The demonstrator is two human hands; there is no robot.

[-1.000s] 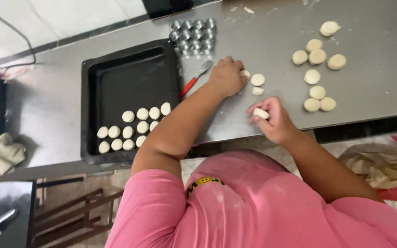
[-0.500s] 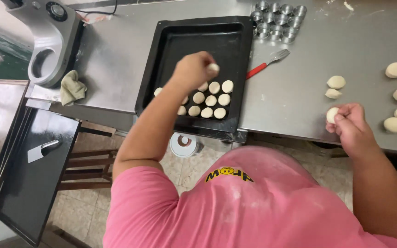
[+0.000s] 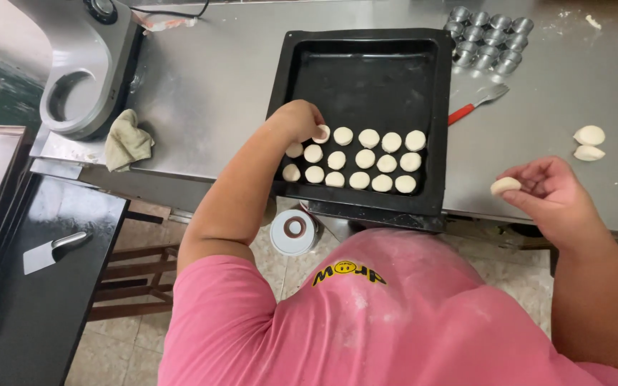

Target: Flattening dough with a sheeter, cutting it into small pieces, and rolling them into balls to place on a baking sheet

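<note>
On the stainless steel tabletop (image 3: 237,78), I see my left hand (image 3: 300,120) pinching a round pale dough disc (image 3: 321,134) at the black baking tray's (image 3: 438,121) left rows. My right hand (image 3: 548,191), right of the tray, half-curled, grips another dough piece (image 3: 505,186).

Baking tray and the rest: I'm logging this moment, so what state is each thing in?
Baking tray: partly filled, far half bare.
Dough rounds: in rows on the tray.
Left hand: fingers on a round at the top row's end.
Right hand: holding a dough piece.
Metal cups: clustered, empty.
</note>
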